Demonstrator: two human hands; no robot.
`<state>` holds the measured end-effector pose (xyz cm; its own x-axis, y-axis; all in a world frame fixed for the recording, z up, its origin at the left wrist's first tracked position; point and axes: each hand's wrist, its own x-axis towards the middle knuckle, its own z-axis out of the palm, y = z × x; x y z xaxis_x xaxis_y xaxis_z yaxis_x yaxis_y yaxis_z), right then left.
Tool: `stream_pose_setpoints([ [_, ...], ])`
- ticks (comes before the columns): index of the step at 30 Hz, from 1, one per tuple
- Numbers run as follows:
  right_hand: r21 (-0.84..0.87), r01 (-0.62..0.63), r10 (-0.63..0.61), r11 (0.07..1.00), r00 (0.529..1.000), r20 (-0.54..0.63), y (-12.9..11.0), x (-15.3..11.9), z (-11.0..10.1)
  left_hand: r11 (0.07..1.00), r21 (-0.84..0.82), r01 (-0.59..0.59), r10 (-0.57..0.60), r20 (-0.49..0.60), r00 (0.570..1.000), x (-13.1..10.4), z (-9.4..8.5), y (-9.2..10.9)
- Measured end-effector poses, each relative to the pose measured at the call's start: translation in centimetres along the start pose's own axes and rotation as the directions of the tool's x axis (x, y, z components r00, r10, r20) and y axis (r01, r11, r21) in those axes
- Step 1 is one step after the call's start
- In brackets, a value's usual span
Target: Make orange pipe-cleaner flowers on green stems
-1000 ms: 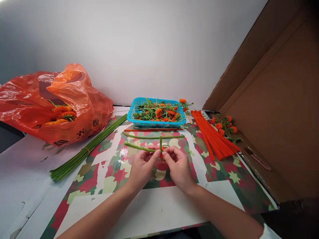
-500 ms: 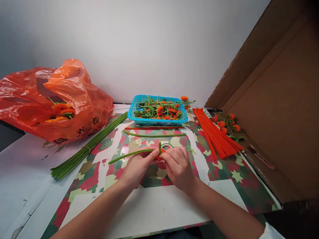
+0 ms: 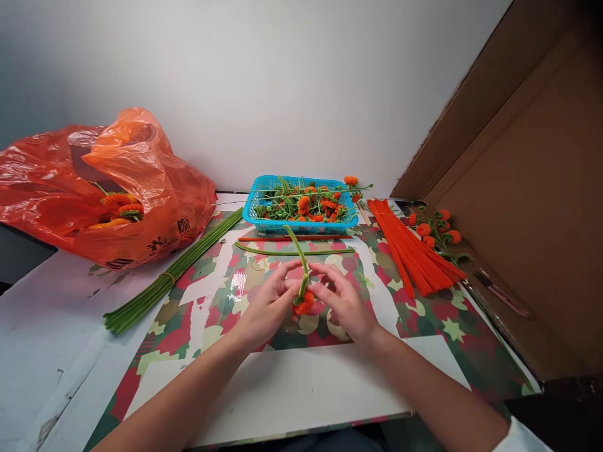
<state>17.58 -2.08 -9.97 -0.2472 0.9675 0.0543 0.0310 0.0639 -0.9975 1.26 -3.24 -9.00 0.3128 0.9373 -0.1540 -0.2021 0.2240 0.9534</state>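
Green stem now upright, no longer sideways; both hands' fingers apparently pinching it above the orange flower.

Hidden or unclear, by item:

- My left hand and my right hand: fingertips overlap around the green stem, so I cannot tell which fingers actually pinch it. Both forearms run off the bottom edge.
- Orange flower head: partly covered by my fingers; its shape is unclear.
- Orange plastic bag: cut off at the left edge; most of its contents are veiled by the plastic, and its black print is too small to read.
- Blue basket: the flowers inside are tangled and too small to count.
- Cardboard panel: cut off at the top and right edges.
- Thin tool by the cardboard: too small to identify.
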Motion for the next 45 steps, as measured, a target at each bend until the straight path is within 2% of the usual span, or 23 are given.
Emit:
stream_pose_setpoints([
  [3,0.145,-0.075,0.054,0.987,0.988,0.146,0.2,-0.1,0.7,1.000,-0.031,0.001,0.000,0.017,1.000,0.0,0.1,-0.1],
  [5,0.259,-0.111,0.067,0.959,0.982,0.176,0.2,-0.3,1.1,0.999,-0.033,-0.006,0.005,-0.006,1.000,0.1,0.0,-0.3],
  [7,0.337,-0.116,0.076,0.934,0.989,0.129,0.2,-0.3,1.3,1.000,-0.023,-0.008,0.008,-0.032,0.999,0.1,-0.1,-0.4],
  [10,0.367,-0.095,0.084,0.926,0.995,0.044,0.2,-0.3,1.2,0.999,-0.016,-0.049,0.048,-0.028,0.998,0.1,-0.2,-0.5],
  [12,0.342,-0.059,0.072,0.938,0.997,-0.026,0.3,-0.3,1.1,0.996,0.007,-0.085,0.085,-0.015,0.996,0.0,-0.2,-0.4],
  [15,0.229,0.037,-0.006,0.973,0.991,-0.132,0.3,-0.4,0.9,0.980,0.123,-0.158,0.165,-0.051,0.985,-0.1,-0.2,-0.3],
  [18,0.202,0.088,-0.060,0.975,0.988,-0.142,0.3,-0.6,1.1,0.894,0.337,-0.293,0.342,-0.095,0.935,-0.3,-0.5,-0.6],
  [21,0.289,0.028,-0.001,0.957,0.996,-0.092,0.2,-0.9,1.5,0.698,0.573,-0.430,0.552,-0.046,0.833,-0.5,-0.8,-0.8],
  [23,0.247,0.050,-0.017,0.968,0.990,-0.137,0.2,-1.0,1.7,0.596,0.658,-0.460,0.621,-0.015,0.784,-0.5,-0.7,-0.9],
  [24,0.190,0.090,-0.054,0.978,0.982,-0.183,0.2,-1.1,1.8,0.589,0.672,-0.448,0.622,-0.024,0.783,-0.6,-0.6,-0.9],
  [25,0.127,0.135,-0.104,0.983,0.968,-0.228,0.2,-1.1,1.8,0.614,0.667,-0.422,0.602,-0.050,0.797,-0.6,-0.5,-0.8],
  [27,0.019,0.210,-0.197,0.978,0.942,-0.274,0.2,-1.2,1.8,0.728,0.596,-0.339,0.498,-0.121,0.859,-0.6,-0.2,-0.7],
  [29,-0.051,0.262,-0.266,0.964,0.923,-0.277,0.4,-1.2,1.8,0.853,0.470,-0.226,0.340,-0.171,0.925,-0.6,0.0,-0.5],
  [31,-0.106,0.305,-0.322,0.947,0.908,-0.268,0.5,-1.3,1.7,0.943,0.320,-0.097,0.165,-0.193,0.967,-0.5,-0.1,-0.2],
  [33,-0.156,0.343,-0.373,0.926,0.892,-0.255,0.7,-1.2,1.6,0.986,0.161,0.028,-0.001,-0.168,0.986,-0.3,-0.2,0.0],
  [36,-0.171,0.332,-0.367,0.928,0.897,-0.248,0.5,-1.1,1.5,0.984,-0.019,0.177,-0.178,-0.080,0.981,-0.2,-0.5,0.3],
  [38,-0.120,0.255,-0.278,0.959,0.926,-0.255,0.1,-1.0,1.4,0.985,-0.029,0.171,-0.172,-0.074,0.982,-0.2,-0.5,0.4],
  [42,0.027,0.066,-0.057,0.997,0.964,-0.258,-0.7,-0.7,1.1,0.995,0.089,-0.035,0.043,-0.101,0.994,-0.2,-0.3,0.2],
  [45,0.002,0.064,-0.062,0.998,0.965,-0.253,-0.7,-0.7,1.0,0.985,0.144,-0.095,0.116,-0.144,0.983,-0.1,-0.2,0.0],
])
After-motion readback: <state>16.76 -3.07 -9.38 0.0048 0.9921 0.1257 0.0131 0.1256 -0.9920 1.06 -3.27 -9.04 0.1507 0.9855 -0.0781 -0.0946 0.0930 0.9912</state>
